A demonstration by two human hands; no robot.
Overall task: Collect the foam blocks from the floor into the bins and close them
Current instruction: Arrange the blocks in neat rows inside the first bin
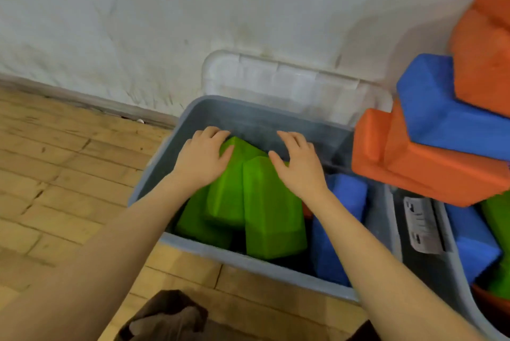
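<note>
Two hands pressing green foam blocks down into a grey bin beside the wall.

Nearest, worn wooden parquet floor (69, 189) runs under the grey, round-cornered plastic bin (154, 175). Inside it, matte green foam blocks with bevelled edges (265, 202) stand tilted, with blue foam blocks (347, 197) to their right. The left hand (202, 160) lies on one green block, fingers curled over its far end; the right hand (299, 162) rests on the next with fingers spread and loosely straight. A second grey bin (452, 266) touches the first on the right, heaped with orange foam blocks (430, 164) and blue ones overhanging. Behind, a translucent ribbed lid (276, 78) leans against the scuffed white wall (165, 23).
</note>
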